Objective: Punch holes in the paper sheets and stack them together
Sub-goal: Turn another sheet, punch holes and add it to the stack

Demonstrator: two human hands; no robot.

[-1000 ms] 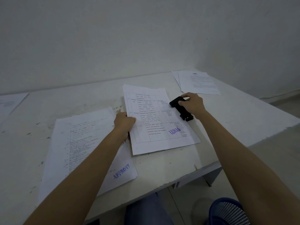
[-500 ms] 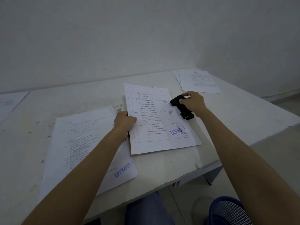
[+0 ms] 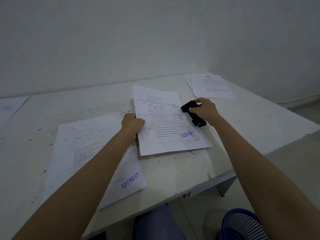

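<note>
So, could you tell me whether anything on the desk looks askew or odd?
Yes: the sheet stamped LUNAS lies skewed, its left edge over the APPROVE stack, far corner curling up. The desk is flecked with scraps.

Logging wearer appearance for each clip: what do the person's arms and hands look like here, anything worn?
Both forearms are bare as far as the frame shows, with no sleeve in view. The left hand and right hand carry no gloves, and no watch, bracelet or ring shows in this dim view. No markings are visible on the arms.
</note>
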